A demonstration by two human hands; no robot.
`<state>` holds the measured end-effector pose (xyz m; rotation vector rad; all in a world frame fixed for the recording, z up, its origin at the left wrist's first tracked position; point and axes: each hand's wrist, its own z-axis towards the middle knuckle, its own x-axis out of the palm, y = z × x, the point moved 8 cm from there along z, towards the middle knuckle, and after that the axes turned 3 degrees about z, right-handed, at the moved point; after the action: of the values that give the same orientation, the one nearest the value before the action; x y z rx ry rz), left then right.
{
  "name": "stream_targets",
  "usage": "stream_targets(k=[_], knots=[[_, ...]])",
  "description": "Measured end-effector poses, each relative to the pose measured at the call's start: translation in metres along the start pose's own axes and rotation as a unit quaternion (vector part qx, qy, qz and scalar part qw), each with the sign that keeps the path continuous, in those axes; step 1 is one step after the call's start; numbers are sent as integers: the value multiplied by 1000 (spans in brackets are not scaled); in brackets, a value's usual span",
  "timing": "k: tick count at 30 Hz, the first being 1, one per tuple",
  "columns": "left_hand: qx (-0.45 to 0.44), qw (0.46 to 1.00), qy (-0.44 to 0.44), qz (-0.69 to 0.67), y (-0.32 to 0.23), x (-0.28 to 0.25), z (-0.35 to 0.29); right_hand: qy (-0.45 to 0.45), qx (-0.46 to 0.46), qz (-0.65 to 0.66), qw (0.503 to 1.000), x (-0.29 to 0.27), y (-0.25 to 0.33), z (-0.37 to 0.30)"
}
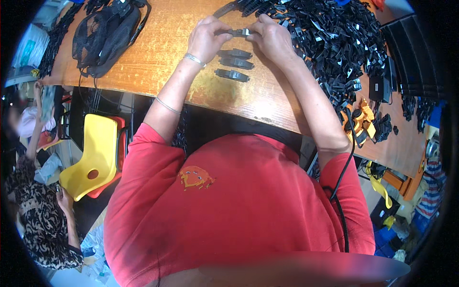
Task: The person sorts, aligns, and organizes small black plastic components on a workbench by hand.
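Both my hands are at the far middle of the table, fingers pinching opposite ends of one small black buckle-like plastic piece [237, 33]. My left hand [206, 39], with a bracelet at the wrist, grips its left end. The right end, beside a bright metal-looking spot, is between the fingertips of my right hand [275, 40]. Just nearer to me lie three similar black pieces in a loose column: an upper one [235, 53], a middle one [236, 63] and a lower one [232, 75]. Their exact kind is too small to make out.
A large heap of loose black plastic parts [334, 43] covers the table's right side. Orange parts [361, 119] lie near the right front edge. A black mesh bag [105, 40] rests at left. A yellow chair [98, 158] and another person [43, 220] are to the left.
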<state>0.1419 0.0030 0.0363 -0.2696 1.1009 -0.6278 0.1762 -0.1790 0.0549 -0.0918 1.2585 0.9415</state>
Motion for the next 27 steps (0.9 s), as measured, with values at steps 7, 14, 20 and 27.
stream_targets(k=[7, 14, 20, 27], knots=[[-15, 999, 21, -30, 6, 6, 7, 14, -89, -36, 995, 8, 1, 22], [-14, 999, -11, -39, 4, 4, 2, 8, -55, -48, 997, 4, 1, 1], [11, 1000, 8, -17, -5, 6, 3, -3, -76, -32, 997, 10, 9, 8], [-11, 995, 78, -59, -6, 7, 0, -18, -103, -25, 994, 11, 19, 5]])
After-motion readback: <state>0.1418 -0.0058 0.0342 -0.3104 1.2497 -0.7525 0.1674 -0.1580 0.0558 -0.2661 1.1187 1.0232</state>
